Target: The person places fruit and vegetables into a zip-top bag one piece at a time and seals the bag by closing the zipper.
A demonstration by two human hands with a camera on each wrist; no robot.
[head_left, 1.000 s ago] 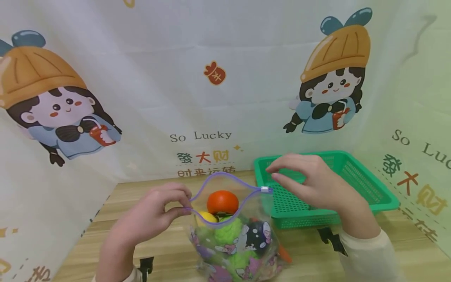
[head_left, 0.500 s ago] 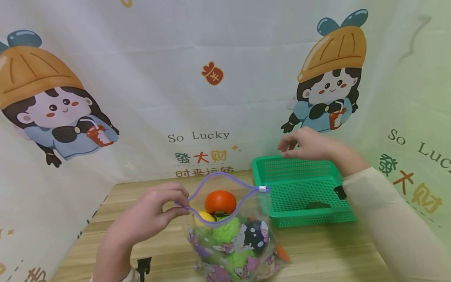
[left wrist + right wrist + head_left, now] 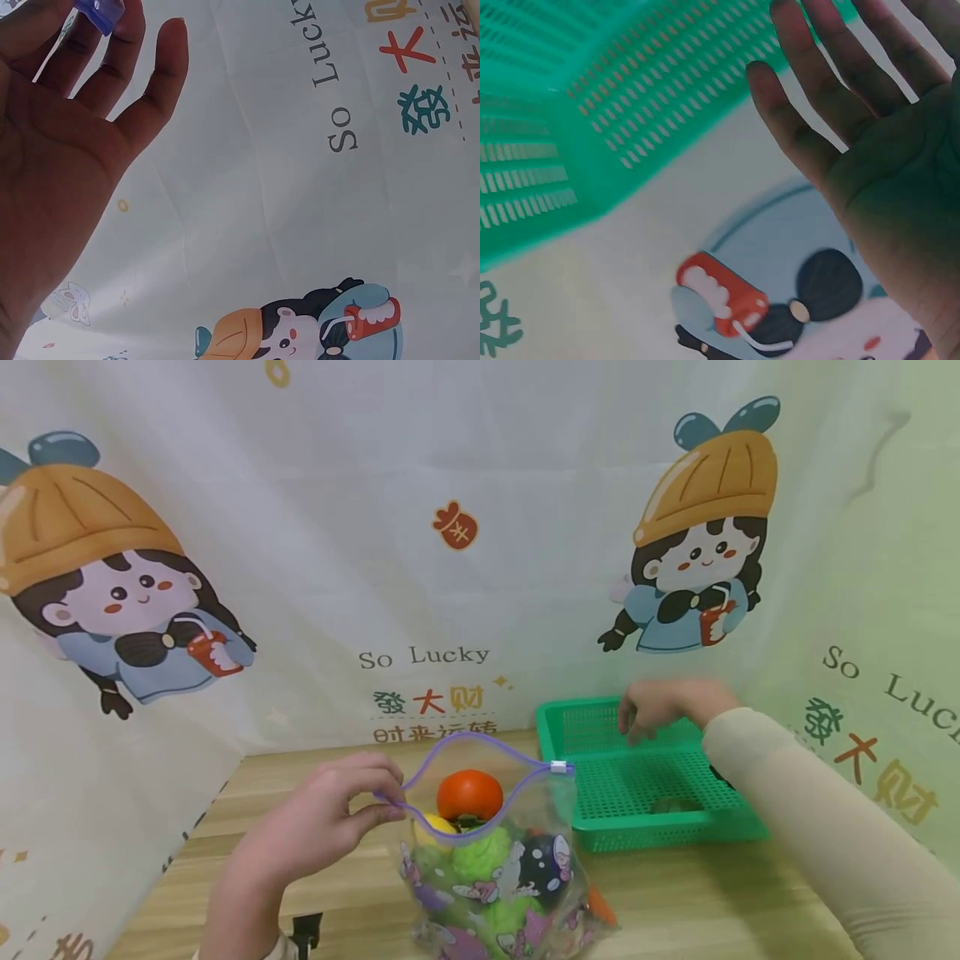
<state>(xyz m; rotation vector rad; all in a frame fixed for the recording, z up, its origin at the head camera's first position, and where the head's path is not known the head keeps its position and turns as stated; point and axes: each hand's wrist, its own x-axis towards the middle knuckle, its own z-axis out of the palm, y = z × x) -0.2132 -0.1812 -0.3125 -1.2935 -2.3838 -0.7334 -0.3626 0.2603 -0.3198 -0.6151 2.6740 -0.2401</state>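
Note:
My left hand pinches the purple rim of a clear zip bag at its left side; the bag's mouth gapes. Inside lie an orange-red persimmon-like fruit, a yellow piece, green leafy-looking pieces and a dark round one, partly hidden by the bag's printed pattern. A white slider sits at the rim's right end. Over the green basket hovers my right hand, holding nothing, its fingers loosely bent. In the right wrist view those fingers look spread. A dark green thing lies in the basket, its kind unclear.
An orange pointed piece shows at the bag's lower right; whether it is inside, I cannot tell. Bag and basket stand on a wood-grain table. A printed cloth hangs behind and at the sides.
My right hand has gone from near the bag's slider to the right and back, rising, then lowering over the basket. The left hand keeps its hold on the rim.

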